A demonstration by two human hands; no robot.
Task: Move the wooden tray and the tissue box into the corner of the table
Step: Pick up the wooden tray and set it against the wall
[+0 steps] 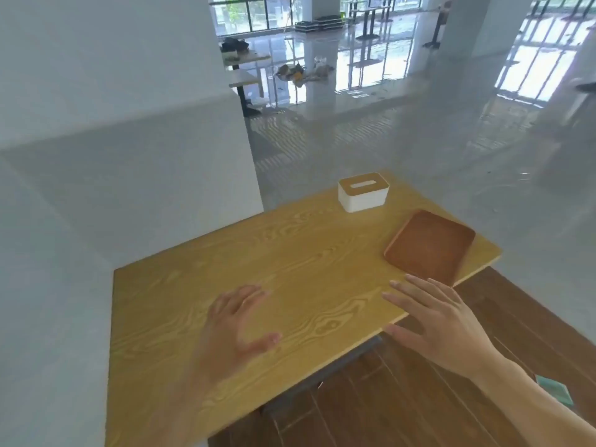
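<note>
A brown wooden tray (429,246) lies flat near the right edge of the yellow wood-grain table (264,279). A white tissue box (363,192) with a wooden lid stands at the table's far end, to the left of and beyond the tray. My right hand (442,321) hovers open over the table's right edge, its fingertips a short way from the tray's near corner. My left hand (238,324) is open and blurred above the table's middle. Neither hand holds anything.
A white wall (96,156) runs along the table's left side and far-left corner. Beyond the right edge is dark wooden flooring (483,366), then glossy pale floor. Other tables (243,79) and scattered items stand far back by the windows.
</note>
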